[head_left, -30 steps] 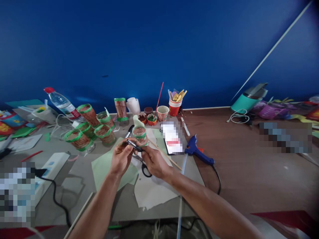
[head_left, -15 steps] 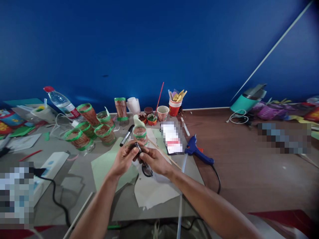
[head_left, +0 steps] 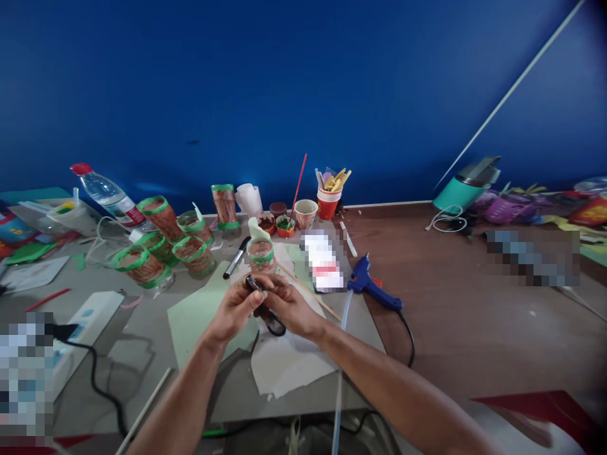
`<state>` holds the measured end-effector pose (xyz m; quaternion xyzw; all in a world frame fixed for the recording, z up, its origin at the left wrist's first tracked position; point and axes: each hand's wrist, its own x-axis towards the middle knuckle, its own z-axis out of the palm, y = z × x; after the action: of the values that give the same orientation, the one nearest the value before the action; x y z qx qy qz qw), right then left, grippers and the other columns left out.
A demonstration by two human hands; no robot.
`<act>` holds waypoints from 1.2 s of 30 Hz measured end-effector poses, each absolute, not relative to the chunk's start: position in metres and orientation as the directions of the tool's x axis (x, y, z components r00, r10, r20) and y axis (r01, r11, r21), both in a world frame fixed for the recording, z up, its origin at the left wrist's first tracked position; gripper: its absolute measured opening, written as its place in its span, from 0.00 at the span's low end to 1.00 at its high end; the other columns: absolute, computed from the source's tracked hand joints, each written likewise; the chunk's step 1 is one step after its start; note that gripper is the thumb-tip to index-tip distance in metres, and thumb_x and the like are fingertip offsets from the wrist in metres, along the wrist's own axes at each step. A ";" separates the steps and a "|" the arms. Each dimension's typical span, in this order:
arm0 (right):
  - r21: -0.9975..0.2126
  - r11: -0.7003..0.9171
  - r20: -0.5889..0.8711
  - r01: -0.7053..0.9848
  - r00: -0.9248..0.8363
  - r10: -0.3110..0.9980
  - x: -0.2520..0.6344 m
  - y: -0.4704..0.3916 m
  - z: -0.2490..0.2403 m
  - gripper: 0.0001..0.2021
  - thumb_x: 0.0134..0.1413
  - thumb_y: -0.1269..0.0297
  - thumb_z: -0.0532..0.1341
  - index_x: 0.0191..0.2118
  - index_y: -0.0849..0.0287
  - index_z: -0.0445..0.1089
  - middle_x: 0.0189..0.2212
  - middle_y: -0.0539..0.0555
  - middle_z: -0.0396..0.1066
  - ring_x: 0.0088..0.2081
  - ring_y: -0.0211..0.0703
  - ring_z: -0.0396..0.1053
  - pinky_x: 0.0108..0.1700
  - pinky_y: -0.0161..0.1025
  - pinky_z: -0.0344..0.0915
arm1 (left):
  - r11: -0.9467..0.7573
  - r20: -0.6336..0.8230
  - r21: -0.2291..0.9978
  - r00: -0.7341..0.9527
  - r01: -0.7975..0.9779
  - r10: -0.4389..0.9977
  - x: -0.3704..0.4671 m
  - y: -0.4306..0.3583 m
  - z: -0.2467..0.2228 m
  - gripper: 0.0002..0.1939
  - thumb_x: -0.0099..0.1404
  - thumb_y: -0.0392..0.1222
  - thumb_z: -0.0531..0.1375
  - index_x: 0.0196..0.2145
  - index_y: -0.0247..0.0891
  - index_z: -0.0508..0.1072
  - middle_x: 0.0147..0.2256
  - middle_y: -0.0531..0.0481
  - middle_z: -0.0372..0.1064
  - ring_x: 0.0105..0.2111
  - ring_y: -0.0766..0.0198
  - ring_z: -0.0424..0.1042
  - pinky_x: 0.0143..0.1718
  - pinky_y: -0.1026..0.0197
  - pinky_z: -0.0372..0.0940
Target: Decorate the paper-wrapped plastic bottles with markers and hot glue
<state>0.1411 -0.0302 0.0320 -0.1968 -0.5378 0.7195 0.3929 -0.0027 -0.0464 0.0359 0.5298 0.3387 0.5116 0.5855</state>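
My left hand [head_left: 237, 308] is closed, thumb and fingers pinching a small black shiny piece [head_left: 254, 284]. My right hand [head_left: 290, 306] meets it from the other side, fingers closed on the same piece. Below the right fingers shows a black loop [head_left: 277, 327], like a scissors handle; whether it joins the piece is hidden. Just beyond the hands stands a clear cup with green and brown bands [head_left: 260, 251], a pale green strip [head_left: 258, 229] rising from it. Under the hands lie cut white paper [head_left: 289, 366] and a light green sheet [head_left: 194, 322].
A blue glue gun [head_left: 374, 287] with its cord lies right of a phone [head_left: 325, 259]. Several brown-and-green cups [head_left: 194, 253] stand at the left by a tilted bottle [head_left: 111, 197]. Behind are paint cups [head_left: 285, 226] and a red cup of cutlery [head_left: 329, 202]. A power strip [head_left: 92, 322] lies left.
The black piece has turned slightly between my fingers and now points more to the upper left. The view has shifted a little, moving the table things slightly left.
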 end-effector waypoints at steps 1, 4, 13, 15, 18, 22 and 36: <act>-0.922 -0.117 0.146 -0.369 -0.609 0.780 0.140 -0.030 0.031 0.23 0.51 0.40 0.61 0.34 0.58 0.66 0.19 0.44 0.59 0.20 0.31 0.55 0.23 0.32 0.53 | -0.077 0.136 0.972 0.264 -0.222 0.955 -0.002 -0.047 0.035 0.15 0.61 0.53 0.62 0.38 0.39 0.72 0.42 0.40 0.73 0.37 0.54 0.75 0.24 0.61 0.68; -0.899 -0.137 0.159 -0.416 -0.601 0.783 0.136 -0.030 0.032 0.22 0.49 0.40 0.62 0.30 0.57 0.64 0.18 0.42 0.51 0.20 0.31 0.49 0.23 0.32 0.50 | -0.143 0.194 0.968 0.247 -0.208 0.950 -0.001 -0.047 0.033 0.15 0.63 0.53 0.60 0.36 0.39 0.73 0.43 0.40 0.73 0.43 0.52 0.74 0.34 0.56 0.70; -0.878 -0.118 0.145 -0.463 -0.492 0.858 0.124 -0.034 0.039 0.24 0.46 0.38 0.63 0.25 0.54 0.61 0.15 0.41 0.45 0.19 0.31 0.45 0.21 0.33 0.48 | -0.235 0.262 0.956 0.151 -0.175 0.953 0.002 -0.045 0.030 0.17 0.66 0.56 0.55 0.34 0.39 0.70 0.40 0.41 0.73 0.44 0.53 0.72 0.40 0.52 0.69; -0.876 -0.132 0.119 -0.464 -0.474 0.872 0.121 -0.034 0.034 0.24 0.45 0.38 0.64 0.24 0.55 0.60 0.15 0.41 0.45 0.18 0.31 0.45 0.20 0.32 0.47 | -0.247 0.272 0.953 0.135 -0.178 0.953 0.003 -0.046 0.033 0.16 0.66 0.56 0.56 0.33 0.39 0.70 0.38 0.42 0.73 0.43 0.54 0.73 0.40 0.53 0.69; -0.888 -0.223 0.014 -0.403 -0.507 0.862 0.119 -0.035 0.024 0.25 0.44 0.37 0.63 0.23 0.56 0.62 0.13 0.41 0.48 0.17 0.30 0.45 0.19 0.32 0.43 | -0.291 0.313 0.927 0.061 -0.235 0.948 0.004 -0.047 0.043 0.15 0.64 0.55 0.58 0.31 0.40 0.70 0.35 0.45 0.73 0.40 0.56 0.73 0.40 0.53 0.70; -0.882 -0.277 0.018 -0.382 -0.613 0.790 0.125 -0.040 0.019 0.28 0.49 0.36 0.57 0.25 0.61 0.69 0.13 0.44 0.54 0.16 0.30 0.46 0.20 0.33 0.43 | -0.401 0.369 0.845 -0.156 -0.353 0.916 -0.004 -0.047 0.057 0.15 0.60 0.56 0.62 0.30 0.42 0.69 0.32 0.50 0.71 0.37 0.58 0.74 0.42 0.50 0.70; -0.790 -0.104 0.075 -0.604 -0.263 0.962 0.150 -0.011 0.038 0.17 0.49 0.56 0.62 0.44 0.58 0.70 0.29 0.50 0.68 0.22 0.34 0.63 0.27 0.37 0.63 | -0.375 0.245 0.921 -0.590 -0.107 0.769 -0.027 -0.010 0.024 0.18 0.58 0.43 0.61 0.47 0.43 0.69 0.27 0.56 0.66 0.24 0.70 0.66 0.28 0.65 0.61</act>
<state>0.1502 -0.0110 0.0382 -0.2410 -0.3711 0.7028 0.5570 -0.0275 -0.0101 0.0239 0.3470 0.4773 0.7531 0.2910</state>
